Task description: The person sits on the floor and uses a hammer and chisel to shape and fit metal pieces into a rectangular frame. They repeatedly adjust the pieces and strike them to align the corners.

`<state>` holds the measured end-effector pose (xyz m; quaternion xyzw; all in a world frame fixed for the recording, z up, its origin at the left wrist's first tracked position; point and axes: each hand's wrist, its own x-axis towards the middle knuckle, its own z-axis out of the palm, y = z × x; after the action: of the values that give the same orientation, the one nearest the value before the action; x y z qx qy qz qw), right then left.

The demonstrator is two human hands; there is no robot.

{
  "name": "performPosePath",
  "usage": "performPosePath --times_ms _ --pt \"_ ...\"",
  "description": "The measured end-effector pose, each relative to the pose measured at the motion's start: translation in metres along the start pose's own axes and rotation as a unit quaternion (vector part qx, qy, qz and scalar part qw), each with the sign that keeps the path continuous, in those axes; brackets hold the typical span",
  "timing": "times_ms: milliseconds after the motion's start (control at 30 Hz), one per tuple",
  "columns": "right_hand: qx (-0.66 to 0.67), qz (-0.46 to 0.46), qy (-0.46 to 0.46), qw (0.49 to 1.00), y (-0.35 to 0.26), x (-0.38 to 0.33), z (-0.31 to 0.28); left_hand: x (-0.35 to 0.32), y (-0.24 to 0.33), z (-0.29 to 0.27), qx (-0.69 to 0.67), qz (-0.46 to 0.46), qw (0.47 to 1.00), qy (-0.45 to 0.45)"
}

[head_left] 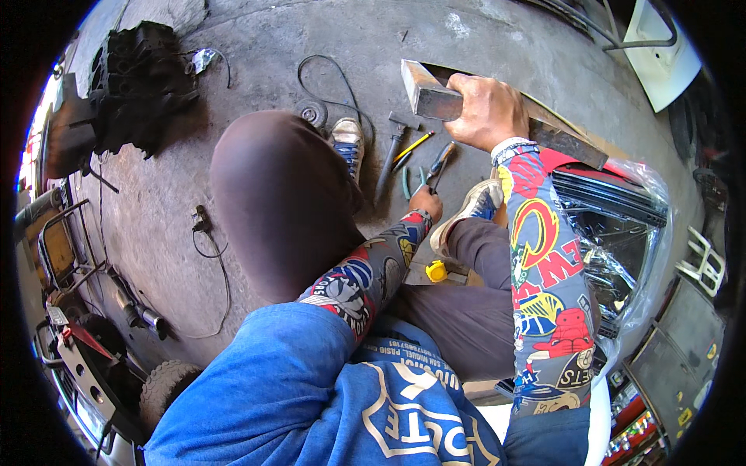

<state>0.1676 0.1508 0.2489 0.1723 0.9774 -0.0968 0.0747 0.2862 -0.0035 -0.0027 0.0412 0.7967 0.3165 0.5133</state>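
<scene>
My right hand (486, 109) is wrapped around a long, rusty rectangular metal bar (431, 95) on the right, its blunt end pointing left. The bar runs back under my wrist toward a plastic-wrapped panel. Lower and nearer the middle, my left hand (426, 203) is down among tools on the floor, its fingers bent and partly hidden. Teal-handled pliers (406, 183) lie right at its fingers, and an orange-and-black-handled tool (443, 158) is just beyond. What the left fingers hold cannot be made out. A hammer (393, 147) and a yellow pencil-like tool (416, 147) lie farther off.
A yellow tape measure (436, 271) rests between my legs. A corded round tool (312, 113) lies past my left shoe (347, 144). A dark engine block (140, 85) stands far left. The plastic-wrapped framed panel (622, 233) is at my right.
</scene>
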Motion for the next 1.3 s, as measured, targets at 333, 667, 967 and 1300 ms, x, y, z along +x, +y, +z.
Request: performPosePath --times_ms 333,667,967,1300 --pt "-0.017 0.0 0.019 1.0 0.01 0.006 -0.003 0.05 -0.018 -0.013 -0.054 0.009 0.986 0.155" --pt "-0.023 -0.036 0.069 0.997 0.021 0.035 -0.014 0.049 0.002 -0.038 0.067 -0.01 0.975 0.209" --pt "0.029 -0.043 0.043 0.998 0.017 0.027 -0.014 0.087 -0.004 -0.042 0.213 0.028 0.958 0.189" --pt "0.043 -0.042 0.039 0.997 0.015 0.032 -0.02 0.102 -0.005 -0.064 0.263 0.079 0.946 0.172"
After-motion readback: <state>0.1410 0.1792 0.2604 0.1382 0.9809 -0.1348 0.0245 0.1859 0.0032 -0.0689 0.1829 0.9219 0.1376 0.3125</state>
